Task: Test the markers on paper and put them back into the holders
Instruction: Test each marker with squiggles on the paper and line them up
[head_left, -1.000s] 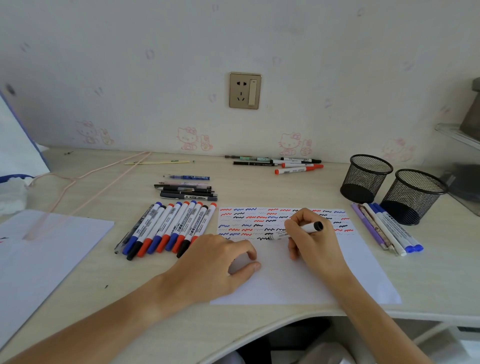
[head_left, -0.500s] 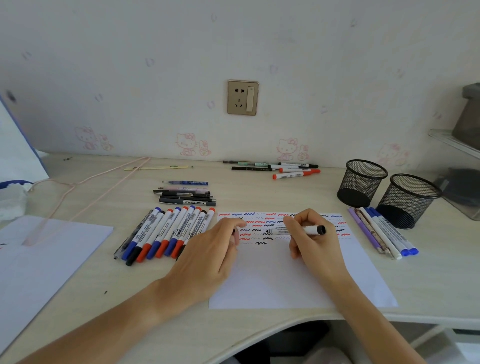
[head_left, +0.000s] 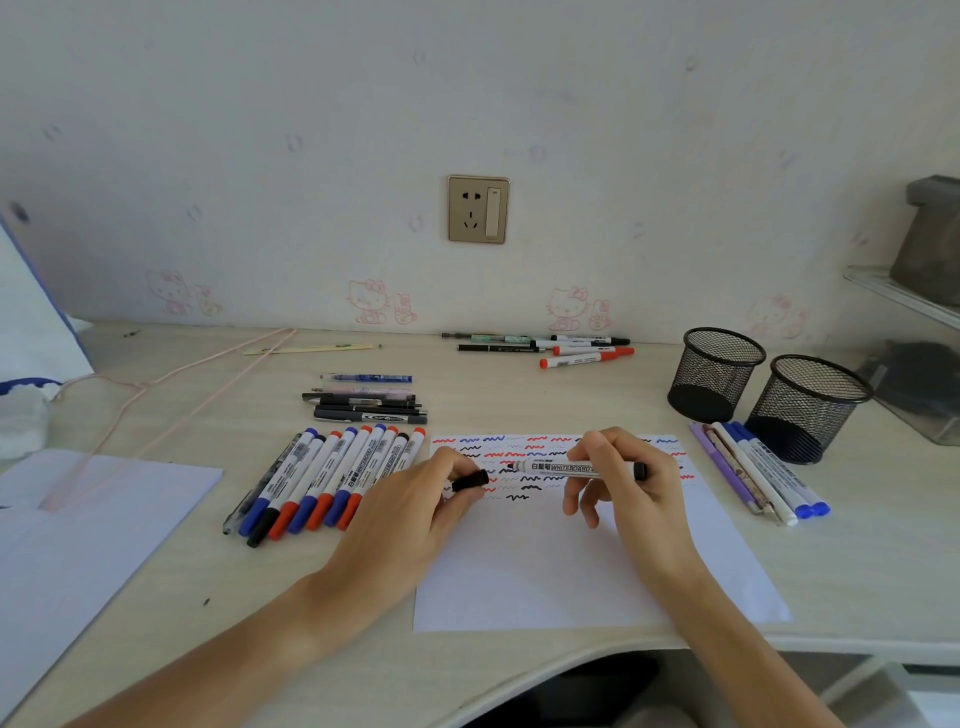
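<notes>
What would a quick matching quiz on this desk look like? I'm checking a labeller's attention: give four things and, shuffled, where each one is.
Things:
1. black cap
2. whiteboard marker
3. mesh holders
4. row of capped markers

Places:
A. far right of the desk, standing side by side
B. pinched in the left hand
C. lying on the desk just left of the scribbled paper
D. held level over the paper by the right hand

Pairs: 1-B, 2-D, 3-A, 4-C
</notes>
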